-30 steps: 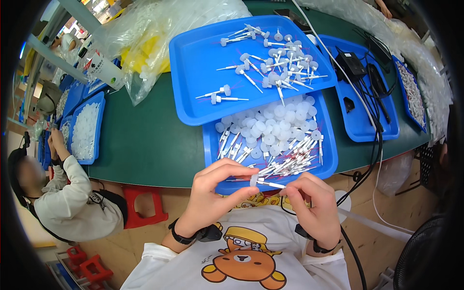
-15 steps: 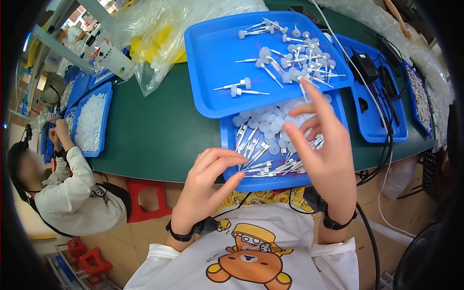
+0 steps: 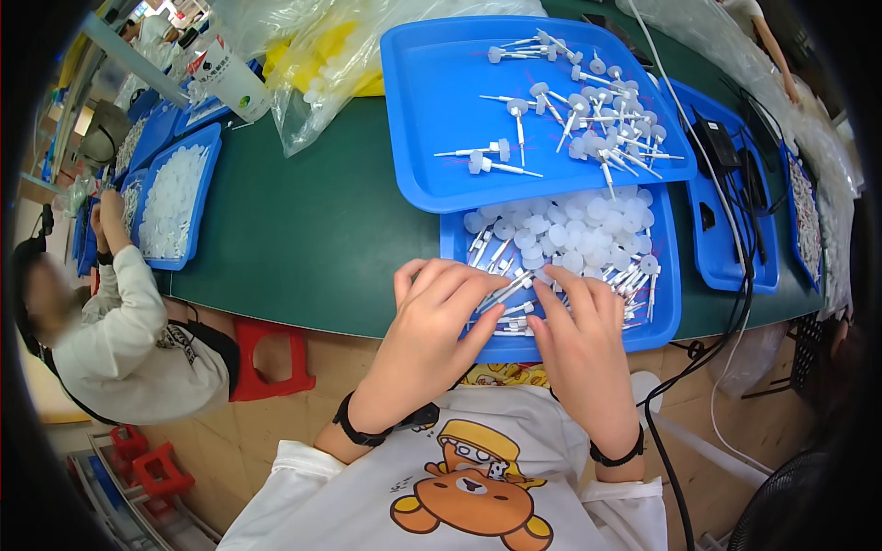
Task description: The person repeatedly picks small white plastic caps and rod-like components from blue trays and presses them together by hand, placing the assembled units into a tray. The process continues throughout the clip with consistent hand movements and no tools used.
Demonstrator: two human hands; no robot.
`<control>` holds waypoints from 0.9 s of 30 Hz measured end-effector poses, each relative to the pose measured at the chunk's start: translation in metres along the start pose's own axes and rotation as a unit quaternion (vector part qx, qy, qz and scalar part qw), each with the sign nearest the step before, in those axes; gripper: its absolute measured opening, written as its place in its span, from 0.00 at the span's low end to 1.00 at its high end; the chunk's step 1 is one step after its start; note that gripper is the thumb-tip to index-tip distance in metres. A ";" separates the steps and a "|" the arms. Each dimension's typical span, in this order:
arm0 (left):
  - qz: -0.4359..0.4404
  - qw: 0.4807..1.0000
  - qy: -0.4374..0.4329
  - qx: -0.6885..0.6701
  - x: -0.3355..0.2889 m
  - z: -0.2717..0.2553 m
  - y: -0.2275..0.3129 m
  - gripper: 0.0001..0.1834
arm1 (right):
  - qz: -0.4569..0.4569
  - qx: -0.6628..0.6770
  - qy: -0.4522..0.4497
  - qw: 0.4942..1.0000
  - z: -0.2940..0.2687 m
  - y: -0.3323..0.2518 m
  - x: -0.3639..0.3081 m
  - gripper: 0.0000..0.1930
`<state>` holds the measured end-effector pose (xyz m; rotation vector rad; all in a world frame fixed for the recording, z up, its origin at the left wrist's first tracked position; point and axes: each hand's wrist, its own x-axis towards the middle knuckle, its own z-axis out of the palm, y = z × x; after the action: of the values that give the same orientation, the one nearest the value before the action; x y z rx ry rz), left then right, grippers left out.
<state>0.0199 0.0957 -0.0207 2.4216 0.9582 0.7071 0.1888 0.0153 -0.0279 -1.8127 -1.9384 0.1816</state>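
The right hand (image 3: pixel 588 344), raised toward the upper tray (image 3: pixel 432 101) half a second ago with fingers spread, is now down over the lower tray (image 3: pixel 669 294), right of frame centre, beside the left hand (image 3: pixel 432 321). Both hands have thumb and forefinger narrowly parted at the sticks (image 3: pixel 634 280); whether either pinches one, I cannot tell. The capped stick both hands held a second ago is gone from them. The sticks lie at the lower tray's near side, below the discs (image 3: pixel 588 230). Both trays sit farther right in view on the counter (image 3: pixel 312 230).
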 end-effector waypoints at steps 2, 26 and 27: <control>-0.003 0.999 0.025 -0.035 0.001 0.000 0.002 0.11 | -0.008 0.058 0.015 0.998 -0.009 -0.003 0.000 0.18; -0.095 0.934 0.110 -0.325 -0.017 -0.013 -0.025 0.18 | -0.039 0.104 -0.014 0.994 0.002 0.003 0.032 0.12; -0.091 0.930 0.114 -0.338 -0.017 -0.012 -0.026 0.18 | -0.040 0.134 0.003 0.990 0.002 0.004 0.031 0.11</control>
<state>-0.0105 0.1032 -0.0308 1.6540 0.8291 1.0576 0.1910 0.0465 -0.0236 -1.5567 -1.8776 0.3904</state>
